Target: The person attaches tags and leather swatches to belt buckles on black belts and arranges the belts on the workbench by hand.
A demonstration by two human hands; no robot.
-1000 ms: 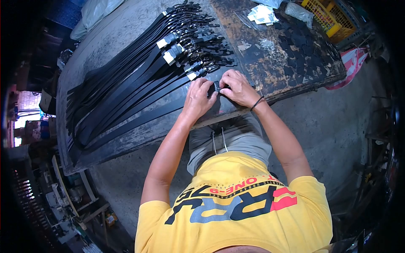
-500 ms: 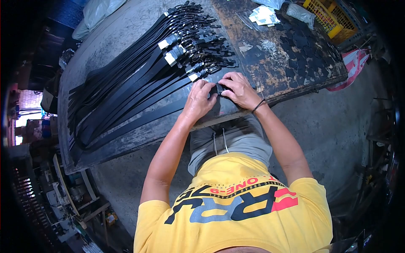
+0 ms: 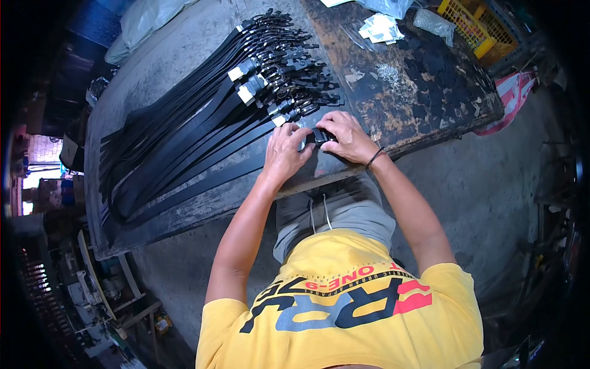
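Note:
A black belt (image 3: 236, 175) lies along the front of the table, its buckle end (image 3: 319, 136) between my two hands. My left hand (image 3: 286, 149) is closed on the strap just left of the buckle, fingers bent over it. On the other side my right hand (image 3: 347, 136) pinches the buckle between thumb and fingers. Fingers partly hide the buckle's details. Just beyond my hands lies a large bundle of black belts (image 3: 178, 132), straps side by side and buckles (image 3: 295, 67) at the right end. White tags (image 3: 247, 93) show on several of them.
The worn table (image 3: 418, 111) ends close to my waist. White paper pieces (image 3: 381, 29), a clear plastic bag (image 3: 434, 24) and a small heap of metal bits (image 3: 390, 75) lie at the far right. Beyond stands a yellow crate (image 3: 476, 27); a red-and-white sack (image 3: 513, 101) is beside the table.
The view has shifted slightly. My hands have moved a little apart, and more of the black buckle shows between them. Both still grip the belt.

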